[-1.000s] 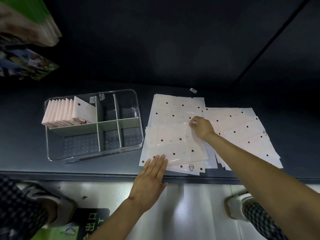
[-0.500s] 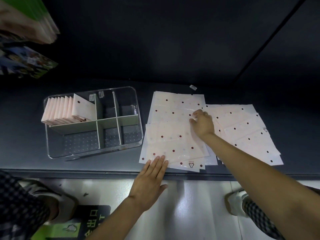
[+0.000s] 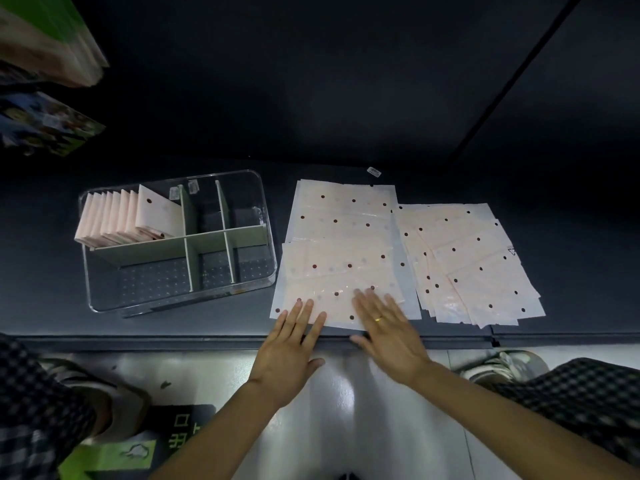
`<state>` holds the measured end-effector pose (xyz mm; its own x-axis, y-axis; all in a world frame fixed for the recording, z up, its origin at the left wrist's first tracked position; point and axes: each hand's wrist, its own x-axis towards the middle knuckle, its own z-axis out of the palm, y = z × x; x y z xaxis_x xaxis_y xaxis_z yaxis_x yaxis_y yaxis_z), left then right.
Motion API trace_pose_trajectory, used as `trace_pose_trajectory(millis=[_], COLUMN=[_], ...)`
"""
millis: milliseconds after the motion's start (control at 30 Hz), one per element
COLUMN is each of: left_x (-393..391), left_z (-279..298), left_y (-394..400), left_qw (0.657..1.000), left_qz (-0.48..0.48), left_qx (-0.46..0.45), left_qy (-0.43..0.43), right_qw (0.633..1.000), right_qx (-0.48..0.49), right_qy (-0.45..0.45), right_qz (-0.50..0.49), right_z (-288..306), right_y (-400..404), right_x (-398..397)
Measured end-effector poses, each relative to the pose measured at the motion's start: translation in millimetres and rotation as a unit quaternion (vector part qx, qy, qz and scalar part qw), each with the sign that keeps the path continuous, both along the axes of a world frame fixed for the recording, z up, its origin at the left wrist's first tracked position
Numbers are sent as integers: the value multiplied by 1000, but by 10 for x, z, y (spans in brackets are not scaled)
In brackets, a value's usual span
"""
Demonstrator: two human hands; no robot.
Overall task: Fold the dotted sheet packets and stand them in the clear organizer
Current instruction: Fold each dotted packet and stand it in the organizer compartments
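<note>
A pale pink dotted sheet packet (image 3: pixel 343 271) lies folded over on top of a flat stack (image 3: pixel 343 209) in the middle of the dark shelf. My left hand (image 3: pixel 291 344) lies flat, its straight fingers on the packet's near left corner. My right hand (image 3: pixel 388 327), wearing a ring, presses flat on the packet's near right part. A second fanned pile of dotted packets (image 3: pixel 474 268) lies to the right. The clear organizer (image 3: pixel 266 216) stands at the left, with several folded packets (image 3: pixel 128 216) upright in its back left compartment.
The shelf's front edge (image 3: pixel 207 341) runs just under my hands, with grey floor below. My shoes (image 3: pixel 502 365) and checked trouser legs show at both sides. Stacked goods (image 3: pixel 45 39) hang at the upper left. A small label (image 3: pixel 374 172) lies behind the sheets.
My right hand has let go of the packet's far edge and come back to the near edge, now flat beside my left hand. The packet's upper half lies folded down.
</note>
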<state>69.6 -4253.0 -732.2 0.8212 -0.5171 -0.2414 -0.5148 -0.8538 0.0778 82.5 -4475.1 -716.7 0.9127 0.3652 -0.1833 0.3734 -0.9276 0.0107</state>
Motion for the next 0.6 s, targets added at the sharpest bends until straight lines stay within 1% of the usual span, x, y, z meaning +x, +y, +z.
trace_pose_trajectory(millis=[100, 200, 267, 333, 367, 433, 500, 600], left_x=[10, 3, 6, 7, 11, 26, 48, 78], left_z=[7, -4, -8, -4, 5, 17, 20, 48], left_y=[25, 14, 8, 6, 8, 14, 17, 14], left_qw=[1000, 1000, 1000, 1000, 1000, 999, 999, 999], left_qz=[11, 14, 16, 19, 20, 23, 25, 30], left_qx=[18, 16, 11, 8, 8, 4, 0, 2], left_qy=[11, 8, 8, 13, 18, 25, 32, 40], right_qw=[998, 999, 999, 992, 987, 985, 986, 987], right_qx=[-24, -31, 8, 85, 118, 141, 125, 58], right_qy=[34, 17, -32, -93, -105, -93, -95, -102], right_qz=[-40, -41, -28, 2, 13, 27, 60, 106], right_z=[63, 146, 232, 240, 233, 217, 186, 170], right_y=[-451, -594, -475, -286, -184, -23, 37, 21], right_x=[11, 33, 69, 113, 140, 199, 263, 353])
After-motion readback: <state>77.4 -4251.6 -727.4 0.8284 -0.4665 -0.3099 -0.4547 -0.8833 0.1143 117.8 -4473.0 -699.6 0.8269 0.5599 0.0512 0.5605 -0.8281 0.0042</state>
